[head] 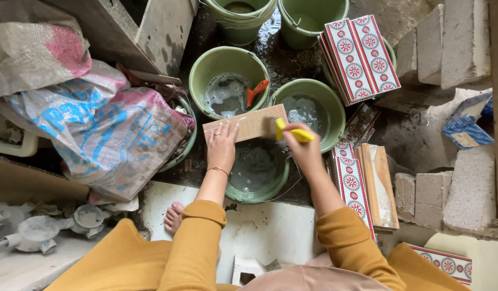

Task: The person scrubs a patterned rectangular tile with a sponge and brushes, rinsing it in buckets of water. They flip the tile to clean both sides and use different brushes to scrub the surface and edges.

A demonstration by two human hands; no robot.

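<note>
Left hand (222,144) clamped on the near edge of a tile (244,124), fingers spread over its ribbed tan back, thumb beneath; tile held flat above a green bucket (258,178) of cloudy water, between the knees; right hand (304,150) closed round the yellow handle of a brush (288,131), bristle end resting on the tile's right end; hands apart, one at each end of the tile. Thin bracelet (219,170) on the left wrist; mustard sleeves (200,237) on both arms; bare foot (174,216) on the pale slab below. Further green buckets beyond: one (227,81) holding foamy water and an orange tool (256,91), another (313,108) just right of it, touching the tile's far corner in view. Stack of patterned red-and-white tiles (359,56) laid across a bucket rim at upper right; more patterned tiles (352,186) standing on edge beside the right forearm. Woven sacks (106,129) at left; grey blocks (448,188) at right; grey pipe fittings (39,231) at lower left.
</note>
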